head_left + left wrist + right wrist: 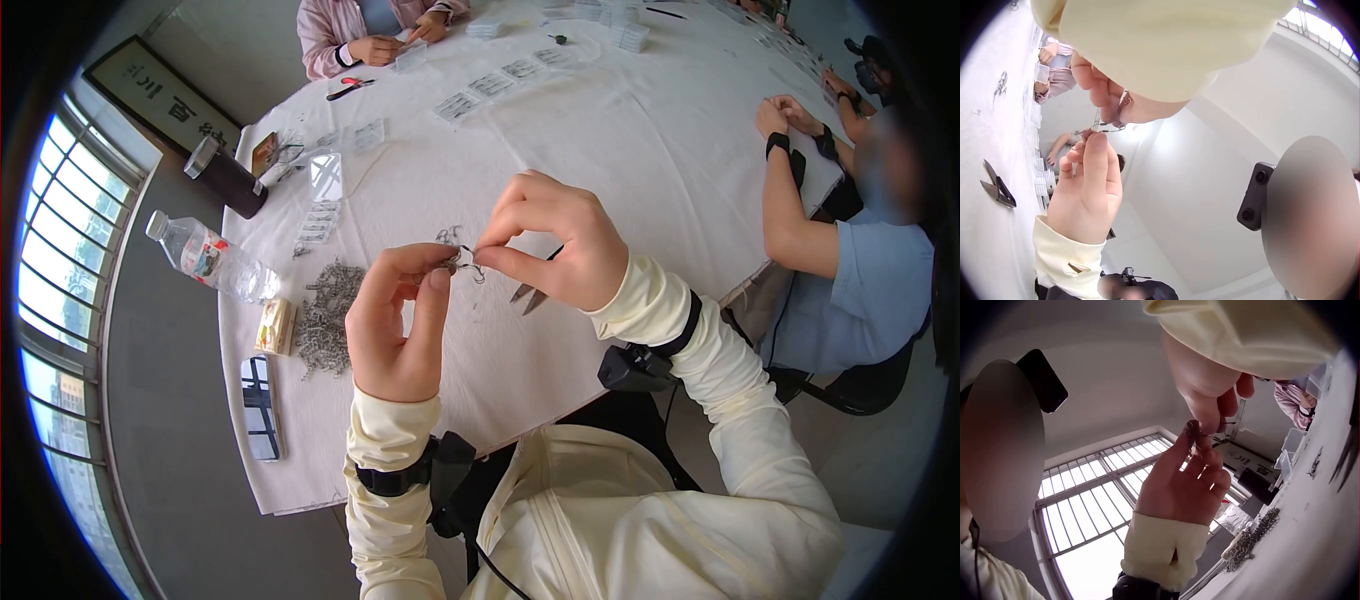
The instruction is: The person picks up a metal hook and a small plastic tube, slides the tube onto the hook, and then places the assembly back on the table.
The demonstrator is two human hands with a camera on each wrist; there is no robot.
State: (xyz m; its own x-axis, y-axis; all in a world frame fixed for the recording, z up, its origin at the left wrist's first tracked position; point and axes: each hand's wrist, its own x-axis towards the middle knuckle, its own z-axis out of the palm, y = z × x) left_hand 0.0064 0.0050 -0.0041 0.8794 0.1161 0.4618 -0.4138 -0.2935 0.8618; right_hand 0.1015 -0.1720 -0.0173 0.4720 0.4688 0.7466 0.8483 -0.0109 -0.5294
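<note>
Over the white table, my left hand [405, 325] pinches small dark metal wire pieces with curved, hook-like ends [478, 273] between thumb and forefinger. Close against it, my right hand [565, 235] pinches the same cluster with thumb and fingertips. In the left wrist view, a looped wire [1114, 129] shows between the two hands' fingertips. Fingers hide part of the pieces, and I cannot tell how many there are. Small thread snips [999, 191] lie on the table below the right hand. A few loose wire pieces [448, 235] lie just beyond the fingertips.
Left of my left hand is a heap of small metal pieces [328, 322]. Nearby are a yellow packet [275, 327], a phone [260, 408], a plastic bottle [215, 258] and a dark flask [227, 180]. Clear plastic boxes [490, 86] lie farther back. Other people sit around the table.
</note>
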